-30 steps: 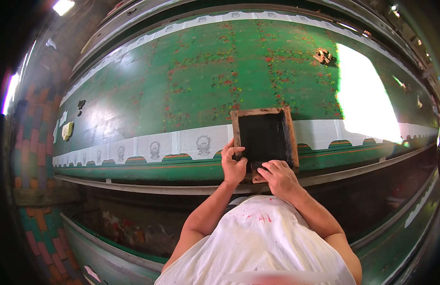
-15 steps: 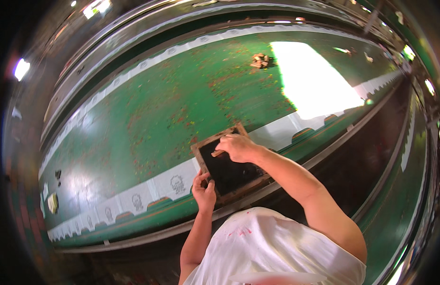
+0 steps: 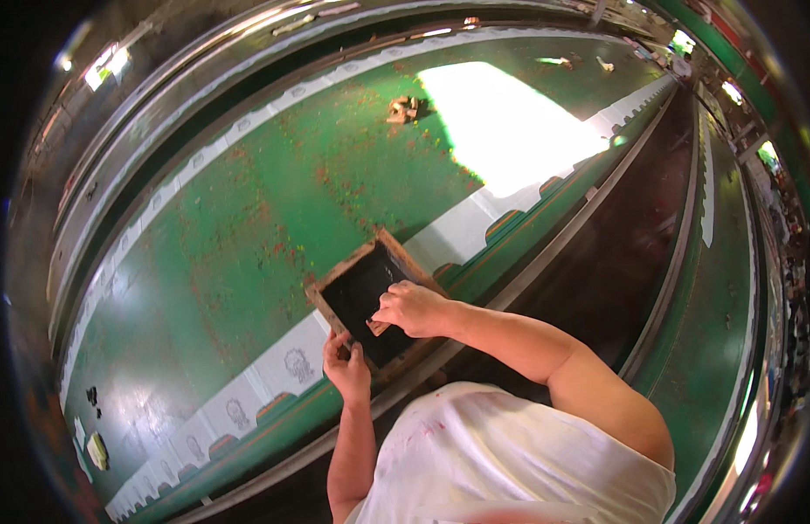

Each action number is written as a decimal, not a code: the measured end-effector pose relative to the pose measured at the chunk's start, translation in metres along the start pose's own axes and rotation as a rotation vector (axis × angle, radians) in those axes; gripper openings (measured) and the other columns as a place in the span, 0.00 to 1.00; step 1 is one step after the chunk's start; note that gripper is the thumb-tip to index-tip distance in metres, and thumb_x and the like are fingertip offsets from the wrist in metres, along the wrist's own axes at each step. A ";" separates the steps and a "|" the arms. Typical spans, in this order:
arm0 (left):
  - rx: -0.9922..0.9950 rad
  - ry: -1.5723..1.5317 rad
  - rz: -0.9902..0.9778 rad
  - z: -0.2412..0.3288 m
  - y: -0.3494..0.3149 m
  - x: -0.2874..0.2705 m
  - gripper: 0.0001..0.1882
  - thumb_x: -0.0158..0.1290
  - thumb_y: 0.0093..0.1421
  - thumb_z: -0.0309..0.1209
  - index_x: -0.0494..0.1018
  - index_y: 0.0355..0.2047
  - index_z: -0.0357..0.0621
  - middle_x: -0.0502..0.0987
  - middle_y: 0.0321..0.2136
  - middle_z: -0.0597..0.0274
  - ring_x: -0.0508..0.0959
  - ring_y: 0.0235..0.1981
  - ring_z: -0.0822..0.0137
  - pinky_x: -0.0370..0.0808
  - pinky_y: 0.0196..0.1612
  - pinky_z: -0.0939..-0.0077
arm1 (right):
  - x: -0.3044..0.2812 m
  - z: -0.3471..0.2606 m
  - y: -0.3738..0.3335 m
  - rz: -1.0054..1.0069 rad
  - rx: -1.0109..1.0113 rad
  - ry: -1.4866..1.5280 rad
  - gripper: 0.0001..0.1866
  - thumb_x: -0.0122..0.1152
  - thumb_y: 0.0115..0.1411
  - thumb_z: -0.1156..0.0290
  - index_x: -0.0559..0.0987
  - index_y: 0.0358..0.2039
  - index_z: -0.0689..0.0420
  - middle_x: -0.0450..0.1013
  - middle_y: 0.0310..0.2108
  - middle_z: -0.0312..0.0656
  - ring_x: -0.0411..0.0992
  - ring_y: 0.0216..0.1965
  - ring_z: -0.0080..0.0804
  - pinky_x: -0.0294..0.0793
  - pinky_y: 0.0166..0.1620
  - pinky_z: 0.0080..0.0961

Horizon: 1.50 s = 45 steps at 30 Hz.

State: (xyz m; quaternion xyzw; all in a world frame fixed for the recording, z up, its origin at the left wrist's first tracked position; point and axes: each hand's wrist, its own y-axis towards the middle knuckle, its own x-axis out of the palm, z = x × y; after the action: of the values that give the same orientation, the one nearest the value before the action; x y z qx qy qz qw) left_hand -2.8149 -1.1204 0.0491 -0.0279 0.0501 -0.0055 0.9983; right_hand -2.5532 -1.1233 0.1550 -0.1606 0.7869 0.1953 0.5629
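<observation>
A wooden-sided printing screen [image 3: 346, 264] with a dark, ink-black middle lies over a white cloth strip [image 3: 267, 397] near the front edge of the green table. My left hand [image 3: 348, 374] grips the screen's near left side, thumb and fingers about the wood. Inside the screen, my right hand [image 3: 414, 308] is closed on a small wooden squeegee [image 3: 378, 327], held at the near part of the dark surface. The fingers hide most of the squeegee. Left of the screen, the strip bears a row of dark printed figures; to its right the cloth looks plain white.
The long green table [image 3: 239, 236] is specked with red and yellow. A small pile of brown pieces [image 3: 403, 109] sits toward the far side, beside a bright sunlit patch [image 3: 510, 131]. A pale block [image 3: 96, 451] lies at the left end. Another table [image 3: 685, 349] runs along the right.
My right hand has drawn the squeegee toward me, from the far part of the screen to its near part. My left hand keeps its grip. The view has turned somewhat.
</observation>
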 end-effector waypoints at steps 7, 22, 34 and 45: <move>0.144 0.195 0.142 0.015 -0.012 0.020 0.25 0.65 0.59 0.16 0.85 0.59 0.40 0.79 0.70 0.51 0.83 0.51 0.66 0.79 0.59 0.67 | -0.002 -0.041 -0.053 0.029 0.022 0.034 0.13 0.65 0.74 0.66 0.92 0.53 0.51 0.84 0.47 0.41 0.81 0.52 0.44 0.80 0.60 0.44; 0.376 0.251 0.202 0.050 -0.026 0.090 0.25 0.60 0.51 0.11 0.86 0.48 0.46 0.75 0.73 0.39 0.74 0.75 0.40 0.70 0.79 0.50 | -0.014 0.044 -0.149 0.618 0.445 0.385 0.21 0.79 0.67 0.67 0.88 0.59 0.57 0.82 0.62 0.51 0.80 0.64 0.54 0.80 0.68 0.46; 0.327 0.212 0.170 0.041 -0.034 0.281 0.25 0.61 0.51 0.11 0.86 0.48 0.46 0.74 0.74 0.39 0.73 0.75 0.41 0.69 0.77 0.50 | -0.060 0.191 -0.250 0.592 0.411 0.351 0.16 0.73 0.69 0.77 0.88 0.57 0.60 0.84 0.62 0.50 0.80 0.64 0.54 0.79 0.68 0.47; 0.193 0.211 0.173 0.040 -0.033 0.297 0.23 0.62 0.52 0.13 0.86 0.46 0.47 0.75 0.74 0.42 0.73 0.74 0.41 0.71 0.76 0.50 | -0.088 0.175 -0.218 0.157 -0.050 0.198 0.28 0.85 0.55 0.69 0.88 0.57 0.54 0.80 0.63 0.45 0.78 0.67 0.54 0.77 0.69 0.52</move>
State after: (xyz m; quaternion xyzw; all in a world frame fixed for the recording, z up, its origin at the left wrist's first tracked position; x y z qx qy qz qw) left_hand -2.5155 -1.1555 0.0614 0.0734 0.1560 0.0729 0.9823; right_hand -2.2787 -1.2249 0.1602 -0.1311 0.8435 0.2418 0.4614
